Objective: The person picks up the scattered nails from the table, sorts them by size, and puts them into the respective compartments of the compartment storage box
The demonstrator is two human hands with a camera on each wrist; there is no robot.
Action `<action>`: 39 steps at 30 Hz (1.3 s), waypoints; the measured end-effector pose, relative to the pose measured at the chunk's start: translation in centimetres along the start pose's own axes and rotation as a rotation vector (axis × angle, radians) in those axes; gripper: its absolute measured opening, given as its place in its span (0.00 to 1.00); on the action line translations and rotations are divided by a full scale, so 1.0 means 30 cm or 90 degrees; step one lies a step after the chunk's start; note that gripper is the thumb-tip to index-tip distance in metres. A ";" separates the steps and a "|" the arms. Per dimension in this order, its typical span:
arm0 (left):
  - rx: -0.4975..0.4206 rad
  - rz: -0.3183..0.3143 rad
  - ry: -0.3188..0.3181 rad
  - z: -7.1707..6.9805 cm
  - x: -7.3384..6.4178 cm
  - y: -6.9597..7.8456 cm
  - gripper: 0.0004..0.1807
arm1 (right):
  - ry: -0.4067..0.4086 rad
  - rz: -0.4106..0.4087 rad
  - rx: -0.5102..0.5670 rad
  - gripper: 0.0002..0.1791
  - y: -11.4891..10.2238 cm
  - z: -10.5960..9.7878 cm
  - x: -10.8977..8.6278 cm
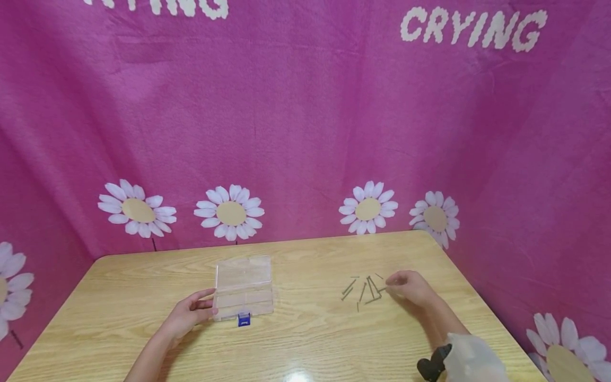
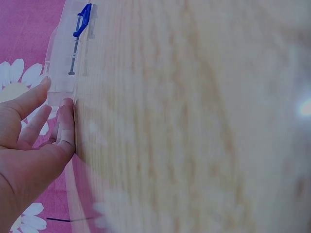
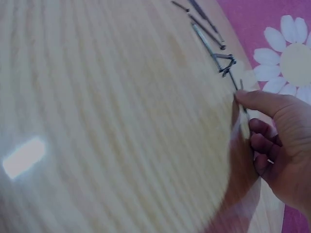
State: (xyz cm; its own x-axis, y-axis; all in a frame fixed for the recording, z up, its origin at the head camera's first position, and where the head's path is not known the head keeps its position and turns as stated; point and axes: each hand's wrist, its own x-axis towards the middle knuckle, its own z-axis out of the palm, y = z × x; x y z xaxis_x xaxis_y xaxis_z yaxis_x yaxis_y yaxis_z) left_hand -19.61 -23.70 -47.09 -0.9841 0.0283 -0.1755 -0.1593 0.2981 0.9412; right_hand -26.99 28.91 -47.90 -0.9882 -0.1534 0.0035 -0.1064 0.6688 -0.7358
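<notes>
The fingers of the right hand (image 1: 411, 286) are drawn nearly together, thumb and forefinger pinching the end of a thin metal screw (image 3: 233, 80), while the other fingers curl in beneath. The held screw points toward nine o'clock, where the loose screws (image 1: 371, 289) lie spread at differing angles on the wood-grain surface (image 1: 310, 339), some crossing or touching, others just apart. The fingers of the left hand (image 1: 189, 315) are spread and only gently bent, touching the left edge of a clear plastic box (image 1: 244, 297) that sits at the hand's two o'clock. The box rests on the surface well apart from the loose screws, at their nine o'clock, with a blue latch (image 1: 244, 319) at its six o'clock edge. Behind its clear front wall, near the latch, lies another screw (image 2: 73, 58) (it shows best from the left wrist). At the right hand's five o'clock come a dark, rounded object (image 1: 435, 363) and a whitish sleeve (image 1: 474, 361). Beyond the surface, at twelve o'clock, hangs a magenta curtain (image 1: 305, 132) printed with white daisies (image 1: 367, 208); at one o'clock, its lettering (image 1: 473, 29) reads "CRYING".
</notes>
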 end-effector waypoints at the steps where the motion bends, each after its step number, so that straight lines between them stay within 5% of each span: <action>1: -0.001 0.000 0.000 0.000 0.000 0.000 0.33 | -0.005 -0.001 0.001 0.12 0.000 -0.002 -0.001; 17: -0.014 0.008 -0.010 -0.001 0.002 0.000 0.33 | -0.014 0.061 0.032 0.09 -0.012 -0.014 -0.016; 22: -0.029 0.013 -0.030 -0.006 0.004 -0.004 0.33 | -0.023 0.062 -0.006 0.09 -0.014 -0.020 -0.014; 39: -0.027 0.022 -0.017 -0.002 -0.001 -0.006 0.33 | -0.039 0.056 0.026 0.09 -0.018 -0.016 -0.011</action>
State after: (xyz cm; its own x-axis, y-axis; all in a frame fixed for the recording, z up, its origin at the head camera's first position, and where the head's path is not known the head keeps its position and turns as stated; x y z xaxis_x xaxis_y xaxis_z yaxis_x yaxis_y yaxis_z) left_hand -19.57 -23.81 -47.25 -0.9866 0.0642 -0.1499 -0.1289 0.2563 0.9580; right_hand -26.67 28.95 -47.18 -0.9847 -0.1404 -0.1030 -0.0135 0.6515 -0.7585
